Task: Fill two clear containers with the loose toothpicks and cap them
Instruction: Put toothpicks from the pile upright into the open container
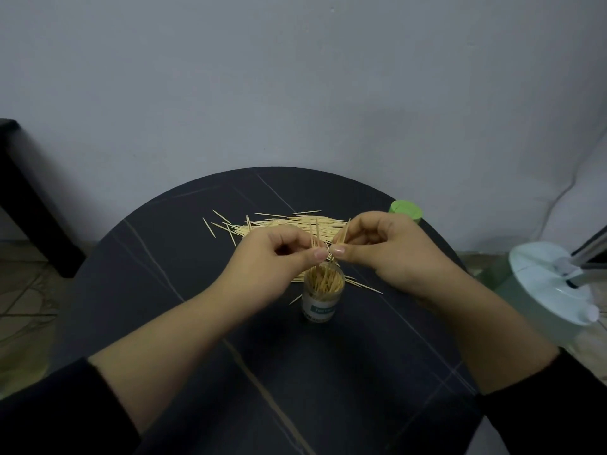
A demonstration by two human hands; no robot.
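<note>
Pinched in curled grip of left hand (282, 254) and right hand (381, 251): few upright toothpicks (315, 233), just above open, part-filled clear container (323, 298) at middle of dark table (164, 274). Teal label (320, 310) there, writing too blurred to read. Loose pile (282, 223) behind; green cap (406, 210) near far right rim.

Both hands are up and meeting in the middle. The left hand (282, 254) is curled, thumb and forefinger pinching a few toothpicks (314, 233) that stand up above the pinch. The right hand (387, 247) mirrors it with its fingers curled and its thumb tip just beside the left thumb (both nails face the camera). It pinches a few more, leaning away from the left grip. 2 bare forearms (184, 326) spread apart behind the pinch, back to dark sleeves (49, 415).
</note>
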